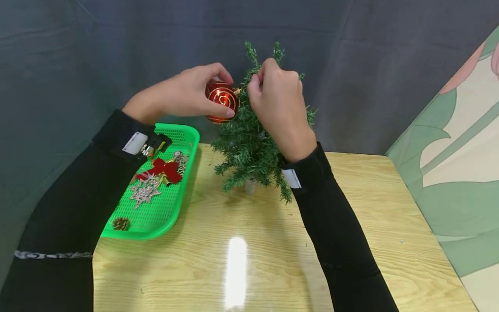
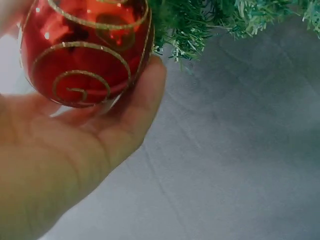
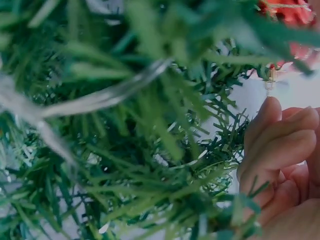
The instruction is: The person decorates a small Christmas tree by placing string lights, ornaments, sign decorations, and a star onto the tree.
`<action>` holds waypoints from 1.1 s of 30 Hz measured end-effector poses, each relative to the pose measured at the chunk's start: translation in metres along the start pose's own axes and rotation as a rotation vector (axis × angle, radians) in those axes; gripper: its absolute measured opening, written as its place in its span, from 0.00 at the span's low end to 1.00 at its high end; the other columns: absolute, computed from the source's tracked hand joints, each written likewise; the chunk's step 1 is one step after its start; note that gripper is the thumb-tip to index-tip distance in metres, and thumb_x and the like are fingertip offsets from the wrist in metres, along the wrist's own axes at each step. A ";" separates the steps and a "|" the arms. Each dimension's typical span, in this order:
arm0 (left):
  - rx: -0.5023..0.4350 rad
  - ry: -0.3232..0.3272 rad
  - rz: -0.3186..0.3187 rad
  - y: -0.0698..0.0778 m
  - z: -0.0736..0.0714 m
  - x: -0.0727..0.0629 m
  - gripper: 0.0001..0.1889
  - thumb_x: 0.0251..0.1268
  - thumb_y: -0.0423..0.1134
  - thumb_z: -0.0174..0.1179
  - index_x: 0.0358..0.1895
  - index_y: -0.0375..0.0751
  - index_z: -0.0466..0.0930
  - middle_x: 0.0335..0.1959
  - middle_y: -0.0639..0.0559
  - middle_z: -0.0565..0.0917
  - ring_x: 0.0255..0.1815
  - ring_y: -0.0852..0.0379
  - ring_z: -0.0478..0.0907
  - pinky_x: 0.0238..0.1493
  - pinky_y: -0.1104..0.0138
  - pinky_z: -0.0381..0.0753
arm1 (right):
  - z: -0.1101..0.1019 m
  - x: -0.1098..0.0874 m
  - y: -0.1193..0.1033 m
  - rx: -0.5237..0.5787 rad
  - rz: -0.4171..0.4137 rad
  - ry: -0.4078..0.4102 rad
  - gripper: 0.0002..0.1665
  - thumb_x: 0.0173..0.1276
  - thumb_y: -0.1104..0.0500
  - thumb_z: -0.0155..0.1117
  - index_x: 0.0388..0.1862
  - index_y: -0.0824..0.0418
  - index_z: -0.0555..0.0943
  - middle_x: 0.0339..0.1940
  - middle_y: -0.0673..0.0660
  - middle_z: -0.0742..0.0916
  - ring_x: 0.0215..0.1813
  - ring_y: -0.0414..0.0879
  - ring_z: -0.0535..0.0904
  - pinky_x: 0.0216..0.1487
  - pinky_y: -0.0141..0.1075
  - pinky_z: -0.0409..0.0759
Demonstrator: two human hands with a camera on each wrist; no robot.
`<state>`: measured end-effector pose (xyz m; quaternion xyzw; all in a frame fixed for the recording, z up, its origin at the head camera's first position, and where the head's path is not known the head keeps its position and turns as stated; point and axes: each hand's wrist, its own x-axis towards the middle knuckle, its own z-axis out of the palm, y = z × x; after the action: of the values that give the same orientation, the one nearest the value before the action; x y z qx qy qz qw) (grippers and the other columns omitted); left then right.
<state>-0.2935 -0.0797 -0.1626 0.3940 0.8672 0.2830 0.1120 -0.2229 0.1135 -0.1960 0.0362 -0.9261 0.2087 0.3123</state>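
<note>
A shiny red Christmas bauble (image 1: 223,102) with gold glitter swirls is held in my left hand (image 1: 187,91), thumb and fingers curved round its sides. Its gold cap faces the small artificial Christmas tree (image 1: 249,151), close beside the upper branches. My right hand (image 1: 280,97) is at the tree's upper front, with thumb and forefinger together and the other fingers curled. In the right wrist view, a thin thread (image 3: 269,90) runs from the bauble's cap to my right fingertips, which seem to pinch it. Green needles hide part of that hand's hold.
A green plastic basket (image 1: 177,208) stands left of the tree, partly behind my left arm. Inside are a red bow (image 1: 161,170), silver glitter snowflakes (image 1: 145,190) and a pine cone (image 1: 121,223). The wooden table (image 1: 187,268) meets a dark grey cloth (image 1: 362,86) behind.
</note>
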 end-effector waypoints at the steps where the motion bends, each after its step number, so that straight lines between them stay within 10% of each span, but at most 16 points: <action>1: 0.013 0.028 0.003 0.000 0.002 -0.001 0.37 0.66 0.47 0.70 0.72 0.38 0.62 0.63 0.40 0.76 0.60 0.47 0.79 0.63 0.52 0.81 | -0.001 0.000 0.000 0.004 0.006 0.003 0.15 0.83 0.57 0.45 0.35 0.63 0.72 0.21 0.55 0.72 0.19 0.48 0.69 0.24 0.38 0.64; 11: 0.063 0.172 -0.026 0.001 0.023 -0.020 0.46 0.68 0.50 0.69 0.83 0.44 0.53 0.69 0.37 0.68 0.66 0.44 0.71 0.62 0.51 0.81 | -0.004 -0.012 0.000 0.023 -0.048 -0.038 0.17 0.84 0.55 0.47 0.43 0.65 0.78 0.21 0.56 0.76 0.19 0.50 0.71 0.22 0.38 0.64; 20: -0.055 0.217 -0.061 -0.014 0.040 -0.061 0.48 0.69 0.51 0.68 0.84 0.52 0.46 0.79 0.46 0.63 0.72 0.45 0.69 0.66 0.47 0.73 | -0.025 -0.097 0.022 0.154 -0.176 -0.022 0.08 0.79 0.61 0.57 0.45 0.64 0.82 0.18 0.52 0.80 0.16 0.39 0.69 0.19 0.34 0.67; 27: -0.156 0.201 -0.152 -0.051 0.071 -0.109 0.45 0.73 0.52 0.64 0.84 0.56 0.46 0.78 0.49 0.64 0.72 0.44 0.72 0.67 0.44 0.75 | -0.003 -0.150 0.045 0.332 -0.139 -0.187 0.05 0.77 0.64 0.60 0.43 0.60 0.83 0.21 0.46 0.82 0.18 0.32 0.72 0.23 0.31 0.74; 33: -0.067 0.091 -0.220 -0.091 0.099 -0.154 0.35 0.79 0.52 0.56 0.81 0.45 0.55 0.77 0.44 0.67 0.74 0.39 0.70 0.70 0.37 0.66 | 0.014 -0.167 0.060 0.438 -0.051 -0.467 0.06 0.79 0.62 0.59 0.45 0.55 0.83 0.28 0.44 0.86 0.28 0.34 0.83 0.29 0.31 0.81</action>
<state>-0.2060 -0.2031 -0.3005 0.2791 0.8996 0.3154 0.1159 -0.1089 0.1516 -0.3272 0.1728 -0.9046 0.3812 0.0814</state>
